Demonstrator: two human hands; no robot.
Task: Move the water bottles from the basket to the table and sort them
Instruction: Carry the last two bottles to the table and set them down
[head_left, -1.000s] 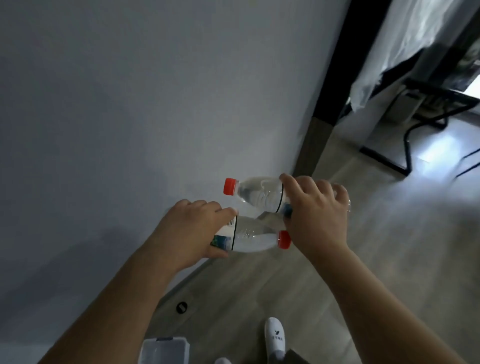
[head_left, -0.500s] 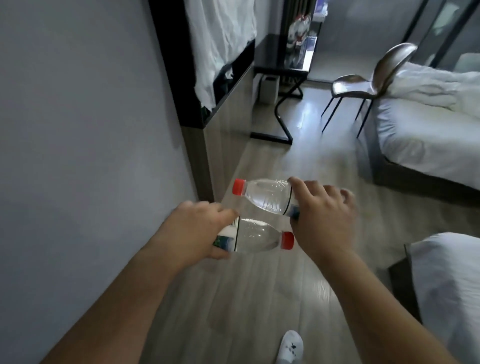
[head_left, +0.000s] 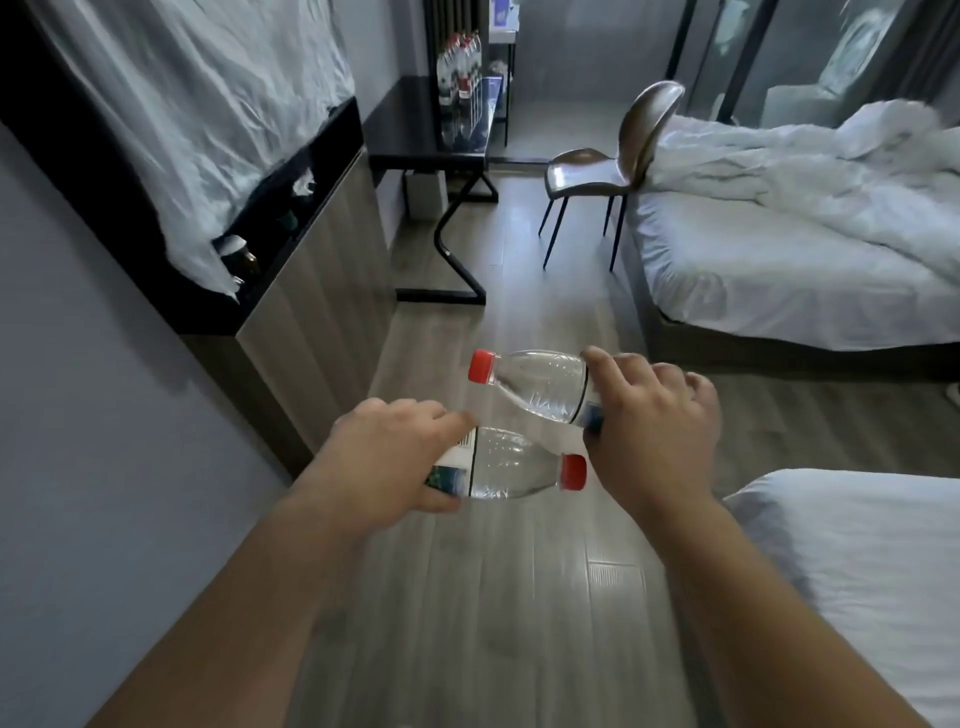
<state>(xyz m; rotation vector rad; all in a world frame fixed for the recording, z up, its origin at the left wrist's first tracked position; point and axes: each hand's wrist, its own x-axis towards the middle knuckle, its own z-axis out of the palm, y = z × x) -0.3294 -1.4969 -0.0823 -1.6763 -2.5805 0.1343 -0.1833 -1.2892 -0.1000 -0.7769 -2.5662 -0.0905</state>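
Water bottles in carry: two, one per hand, likely to halve trips. The left hand (head_left: 395, 457) has fingers curled round the label end of the lower bottle (head_left: 511, 467), held sideways, red cap past the fingertips, just beside the right hand (head_left: 654, 431). Its fingers clamp the upper bottle (head_left: 540, 387), cap pointing left beyond the thumb. Caps: two. The further bottles (head_left: 460, 67) stand on the black desk (head_left: 410, 124), well beyond both sets of fingers; too small to count.

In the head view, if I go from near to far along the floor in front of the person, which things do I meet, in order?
The first bottle, held by the left hand → second bottle, held by the right hand → black table → standing bottles on it.
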